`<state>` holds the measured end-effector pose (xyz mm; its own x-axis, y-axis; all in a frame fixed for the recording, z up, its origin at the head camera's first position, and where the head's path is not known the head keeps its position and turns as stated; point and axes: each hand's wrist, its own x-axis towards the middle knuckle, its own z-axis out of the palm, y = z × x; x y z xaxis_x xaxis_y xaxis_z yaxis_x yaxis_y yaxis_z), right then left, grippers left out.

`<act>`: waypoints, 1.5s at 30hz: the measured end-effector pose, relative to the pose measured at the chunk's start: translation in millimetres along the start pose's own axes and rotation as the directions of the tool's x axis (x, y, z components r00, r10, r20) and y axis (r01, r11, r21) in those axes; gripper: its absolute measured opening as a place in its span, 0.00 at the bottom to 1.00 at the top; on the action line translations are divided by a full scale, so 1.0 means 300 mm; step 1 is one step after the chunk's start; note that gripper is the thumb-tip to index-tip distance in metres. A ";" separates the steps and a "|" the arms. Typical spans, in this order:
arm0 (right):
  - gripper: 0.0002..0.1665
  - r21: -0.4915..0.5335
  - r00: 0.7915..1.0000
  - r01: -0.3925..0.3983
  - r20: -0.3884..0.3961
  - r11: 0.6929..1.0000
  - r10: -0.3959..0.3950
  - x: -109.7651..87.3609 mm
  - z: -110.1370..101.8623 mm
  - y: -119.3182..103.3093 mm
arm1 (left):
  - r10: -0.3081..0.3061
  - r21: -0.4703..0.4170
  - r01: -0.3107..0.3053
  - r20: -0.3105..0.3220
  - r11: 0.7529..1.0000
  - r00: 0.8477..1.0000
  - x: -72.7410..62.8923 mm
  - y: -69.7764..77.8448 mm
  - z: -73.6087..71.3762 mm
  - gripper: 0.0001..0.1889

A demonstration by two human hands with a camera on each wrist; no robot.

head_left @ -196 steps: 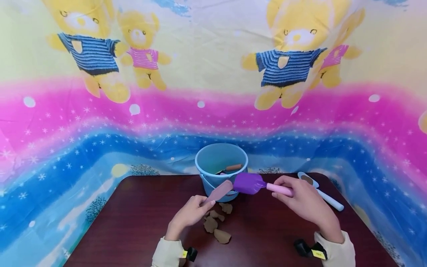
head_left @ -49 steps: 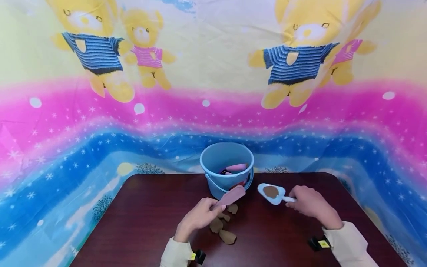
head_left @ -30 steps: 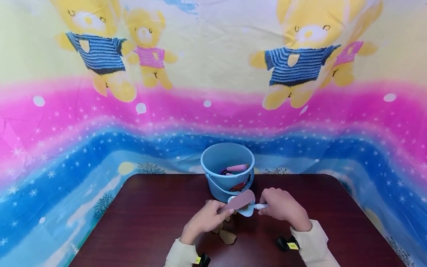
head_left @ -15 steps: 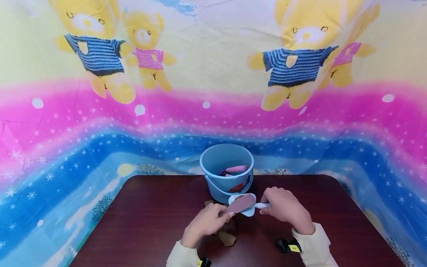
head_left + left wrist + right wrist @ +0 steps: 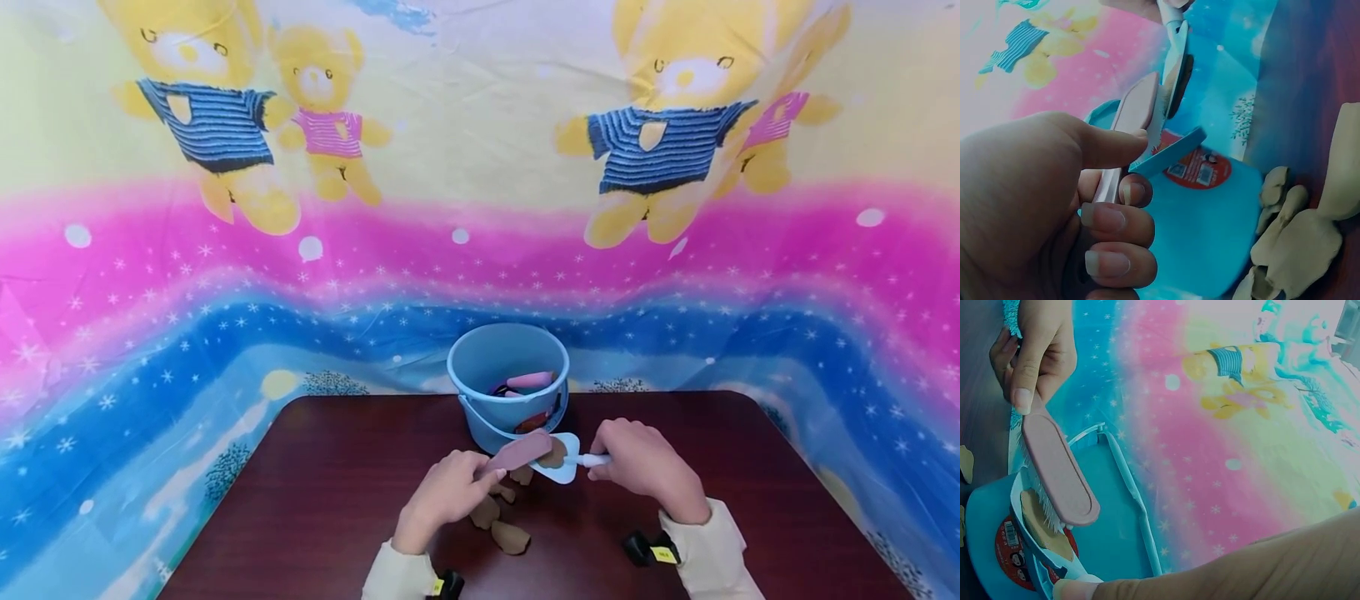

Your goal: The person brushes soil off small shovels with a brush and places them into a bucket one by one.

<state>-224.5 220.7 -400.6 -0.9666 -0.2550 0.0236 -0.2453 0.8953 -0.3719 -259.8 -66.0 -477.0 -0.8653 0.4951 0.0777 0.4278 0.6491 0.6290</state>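
My left hand grips a pink-backed brush by its handle, and its white bristles show in the right wrist view. My right hand holds a light blue toy shovel by the handle. On the shovel's blade lies a flat brown patch, apparently clay. The brush head's tip overlaps the blade's left part, bristles at the brown patch. Both tools are held above the table, just in front of a light blue bucket. A pink-handled tool rests inside the bucket.
Several brown clay-like pieces lie on the dark wooden table in front of the bucket, below the hands. A curtain printed with bears hangs behind and around the table.
The purple shovel with the pink handle went from my right hand into the bucket. My right hand took the light blue shovel from the right and brought it to the brush, which has since shifted left.
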 end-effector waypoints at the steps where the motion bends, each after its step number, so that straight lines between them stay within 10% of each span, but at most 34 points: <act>1: 0.08 -0.004 1.000 -0.002 0.000 1.000 0.002 0.000 0.000 0.000 | -0.001 0.012 0.001 -0.010 1.000 1.000 -0.001 -0.001 -0.005 0.17; 8: 0.10 -0.024 1.000 -0.008 0.001 1.000 0.008 -0.001 -0.001 -0.005 | 0.018 -0.095 -0.017 0.014 0.995 1.000 -0.002 0.010 -0.011 0.16; 15: 0.12 -0.018 1.000 -0.019 0.013 1.000 0.019 -0.002 0.001 -0.020 | 0.113 -0.157 -0.103 0.055 0.982 0.992 0.017 0.063 0.071 0.16; 20: 0.13 -0.048 1.000 0.009 -0.007 0.999 -0.009 -0.017 -0.010 -0.010 | 0.072 -0.123 -0.069 0.018 0.990 0.997 0.020 0.079 0.113 0.19; 39: 0.10 -0.036 1.000 -0.011 0.006 0.999 0.011 -0.012 -0.018 0.023 | -0.007 -0.017 0.006 -0.045 1.000 0.999 0.011 0.021 0.038 0.17; 45: 0.08 -0.023 0.999 -0.036 0.008 0.999 0.037 -0.014 -0.025 0.027 | 0.049 -0.157 -0.046 0.010 0.986 0.999 0.010 0.018 0.031 0.18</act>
<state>-222.9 231.6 -396.8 -0.9744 -0.2250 0.0028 -0.2116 0.9122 -0.3508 -257.6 -55.8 -480.6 -0.8408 0.5320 0.1001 0.4210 0.5264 0.7386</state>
